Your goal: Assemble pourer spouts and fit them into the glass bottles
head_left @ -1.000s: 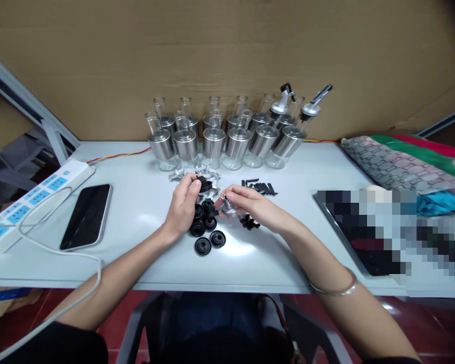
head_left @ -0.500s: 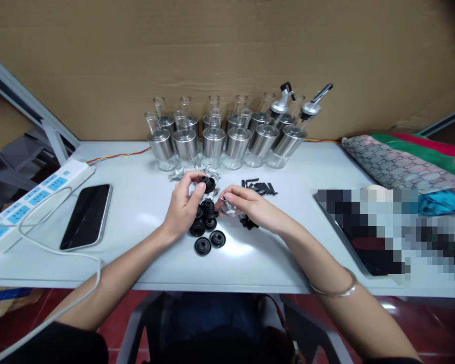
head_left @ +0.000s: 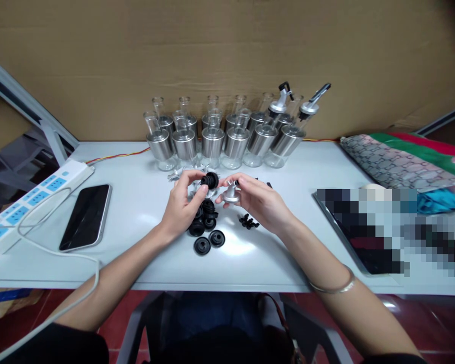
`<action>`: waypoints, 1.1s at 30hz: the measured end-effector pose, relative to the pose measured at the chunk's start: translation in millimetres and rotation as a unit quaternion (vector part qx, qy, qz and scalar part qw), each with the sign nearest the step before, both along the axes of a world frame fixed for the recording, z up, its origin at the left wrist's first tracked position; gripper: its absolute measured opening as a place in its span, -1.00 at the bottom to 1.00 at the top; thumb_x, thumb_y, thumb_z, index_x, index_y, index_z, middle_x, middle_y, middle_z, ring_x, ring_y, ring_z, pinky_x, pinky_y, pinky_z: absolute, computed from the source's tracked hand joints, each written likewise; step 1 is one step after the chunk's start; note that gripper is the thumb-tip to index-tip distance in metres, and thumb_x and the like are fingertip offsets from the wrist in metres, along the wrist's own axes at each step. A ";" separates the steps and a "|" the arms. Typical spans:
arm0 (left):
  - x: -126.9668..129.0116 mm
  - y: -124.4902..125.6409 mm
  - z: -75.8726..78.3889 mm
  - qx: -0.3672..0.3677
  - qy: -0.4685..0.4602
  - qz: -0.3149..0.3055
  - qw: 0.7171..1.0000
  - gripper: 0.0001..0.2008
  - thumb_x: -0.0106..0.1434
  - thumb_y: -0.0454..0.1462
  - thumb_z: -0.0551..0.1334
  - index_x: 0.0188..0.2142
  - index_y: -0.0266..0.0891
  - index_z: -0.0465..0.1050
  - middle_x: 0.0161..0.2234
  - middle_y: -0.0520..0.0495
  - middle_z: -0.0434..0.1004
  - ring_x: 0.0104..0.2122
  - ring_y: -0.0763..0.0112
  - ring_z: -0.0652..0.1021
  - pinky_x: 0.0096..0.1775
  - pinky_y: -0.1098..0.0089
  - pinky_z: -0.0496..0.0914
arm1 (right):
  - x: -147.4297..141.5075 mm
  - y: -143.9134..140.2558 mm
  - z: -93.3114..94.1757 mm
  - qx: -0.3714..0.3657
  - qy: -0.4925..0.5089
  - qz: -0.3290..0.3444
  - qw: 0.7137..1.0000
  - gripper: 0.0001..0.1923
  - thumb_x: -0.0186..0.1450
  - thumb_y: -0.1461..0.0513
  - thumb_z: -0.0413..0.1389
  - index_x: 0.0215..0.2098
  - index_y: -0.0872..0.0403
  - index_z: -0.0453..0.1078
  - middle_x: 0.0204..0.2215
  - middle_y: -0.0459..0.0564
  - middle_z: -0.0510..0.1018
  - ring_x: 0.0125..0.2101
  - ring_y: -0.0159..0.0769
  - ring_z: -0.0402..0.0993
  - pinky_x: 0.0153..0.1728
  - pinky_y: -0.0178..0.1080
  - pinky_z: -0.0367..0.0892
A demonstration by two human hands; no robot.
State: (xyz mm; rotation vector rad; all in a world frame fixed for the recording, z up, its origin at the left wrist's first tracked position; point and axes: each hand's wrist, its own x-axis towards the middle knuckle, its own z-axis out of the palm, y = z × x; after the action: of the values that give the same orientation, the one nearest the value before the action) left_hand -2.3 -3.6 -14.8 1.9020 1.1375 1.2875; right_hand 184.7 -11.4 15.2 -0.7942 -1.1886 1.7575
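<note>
A black ribbed stopper [head_left: 211, 180] is pinched between the thumb and fingers of my left hand [head_left: 182, 205]. Close to its right, my right hand [head_left: 263, 202] grips a silver pourer spout [head_left: 231, 194] with a flared base. The two parts are apart. Below my left hand lies a pile of black stoppers [head_left: 197, 227], two of them loose in front [head_left: 210, 242]. Silver spouts [head_left: 175, 175] lie behind my left fingers, partly hidden. Small black pieces [head_left: 248, 221] sit under my right hand, and black strips behind it are mostly covered.
Two rows of glass bottles with metal sleeves [head_left: 213, 140] stand along the cardboard wall; two carry pourers [head_left: 310, 107]. On the left are a phone [head_left: 86, 217], a power strip [head_left: 23, 207] and a white cable. Folded cloth [head_left: 402, 162] and a partly blurred dark flat object [head_left: 358, 237] lie right.
The stopper in my left hand has turned onto its side and risen slightly. My right hand has lifted the spout, its base now facing down, uncovering more small black pieces.
</note>
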 end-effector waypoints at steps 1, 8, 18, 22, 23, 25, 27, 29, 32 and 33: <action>0.0 0.3 0.2 0.003 0.005 0.001 1.000 -0.79 0.31 -0.17 0.12 -0.10 -0.18 0.29 -0.11 -0.08 0.43 -0.05 0.29 0.43 0.03 0.28 0.25 | -0.1 0.0 0.2 0.004 -0.001 -0.005 1.000 -0.80 0.29 0.10 0.03 -0.29 0.05 0.36 -0.17 0.01 0.48 -0.30 -0.30 0.49 -0.29 -0.23 0.33; 1.6 0.0 0.2 0.053 0.055 -0.018 0.997 -0.84 0.32 -0.18 0.14 -0.16 -0.19 0.34 -0.14 -0.07 0.47 -0.09 0.28 0.45 -0.02 0.27 0.25 | 2.8 -0.4 1.4 0.000 0.029 0.009 1.000 -0.84 0.28 0.14 0.07 -0.31 0.05 0.42 -0.34 -0.04 0.48 -0.33 -0.30 0.49 -0.27 -0.23 0.31; -4.6 3.8 6.2 0.096 0.147 0.000 0.985 -0.72 0.41 -0.22 0.00 -0.40 -0.25 0.31 -0.40 0.03 0.43 -0.31 0.39 0.43 -0.10 0.33 0.12 | -0.6 -3.6 -2.2 0.031 0.025 -0.012 0.999 -0.74 0.15 0.05 0.24 -0.32 0.05 0.48 -0.11 -0.04 0.48 -0.32 -0.31 0.52 -0.14 -0.21 0.32; -1.2 1.4 6.7 0.096 0.160 -0.018 0.982 -0.73 0.41 -0.24 -0.01 -0.40 -0.26 0.30 -0.43 0.05 0.40 -0.35 0.43 0.40 -0.11 0.33 0.11 | -3.9 -1.2 -8.4 0.015 0.038 0.006 0.999 -0.72 0.13 0.03 0.25 -0.32 0.05 0.47 -0.36 -0.09 0.52 -0.39 -0.35 0.51 -0.20 -0.23 0.33; -0.9 1.6 7.5 0.102 0.167 -0.018 0.981 -0.72 0.41 -0.24 -0.01 -0.41 -0.26 0.30 -0.45 0.06 0.39 -0.37 0.44 0.39 -0.11 0.32 0.11 | -4.4 -0.3 -9.1 0.011 0.042 0.008 0.999 -0.72 0.13 0.03 0.25 -0.32 0.05 0.47 -0.41 -0.10 0.52 -0.41 -0.35 0.50 -0.23 -0.24 0.33; -1.3 3.9 10.4 0.129 0.192 -0.019 0.973 -0.71 0.41 -0.24 0.00 -0.42 -0.27 0.32 -0.44 0.05 0.41 -0.38 0.43 0.39 -0.12 0.31 0.12 | -4.3 1.6 -9.1 0.008 0.046 0.004 0.999 -0.70 0.12 0.01 0.25 -0.34 0.06 0.48 -0.45 -0.11 0.51 -0.44 -0.36 0.50 -0.26 -0.24 0.34; -2.4 8.6 14.0 0.182 0.224 -0.023 0.957 -0.73 0.41 -0.24 0.02 -0.39 -0.27 0.35 -0.37 0.00 0.46 -0.33 0.41 0.42 -0.13 0.31 0.15 | -2.8 3.4 -7.3 0.011 0.050 -0.010 0.999 -0.68 0.10 0.00 0.26 -0.36 0.08 0.48 -0.45 -0.11 0.52 -0.46 -0.36 0.49 -0.30 -0.24 0.35; -3.0 14.6 17.0 0.245 0.240 -0.027 0.939 -0.79 0.40 -0.26 0.04 -0.31 -0.27 0.38 -0.27 -0.06 0.50 -0.26 0.38 0.45 -0.15 0.33 0.20 | -0.1 5.3 -4.6 0.013 0.055 -0.032 0.998 -0.66 0.08 0.00 0.28 -0.38 0.09 0.48 -0.43 -0.10 0.53 -0.48 -0.37 0.49 -0.33 -0.25 0.36; -1.8 23.2 18.8 0.325 0.246 -0.047 0.912 -0.84 0.38 -0.34 0.06 -0.14 -0.28 0.39 -0.18 -0.11 0.52 -0.22 0.38 0.48 -0.16 0.37 0.27 | 4.9 8.2 -1.6 0.018 0.057 -0.061 0.996 -0.66 0.08 -0.01 0.27 -0.39 0.10 0.47 -0.47 -0.10 0.53 -0.50 -0.36 0.49 -0.36 -0.25 0.36; -0.9 25.5 18.6 0.344 0.250 -0.054 0.903 -0.82 0.37 -0.37 0.06 -0.10 -0.27 0.38 -0.18 -0.11 0.53 -0.22 0.38 0.49 -0.16 0.38 0.29 | 6.4 9.4 -1.2 0.020 0.054 -0.066 0.996 -0.66 0.08 -0.01 0.27 -0.39 0.11 0.47 -0.49 -0.10 0.52 -0.51 -0.36 0.49 -0.38 -0.25 0.36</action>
State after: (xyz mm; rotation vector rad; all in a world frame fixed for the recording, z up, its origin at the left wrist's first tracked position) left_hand -3.2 21.9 3.8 2.9036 0.8255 1.2752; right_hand 191.1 -1.9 14.1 -0.7279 -1.0708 1.6429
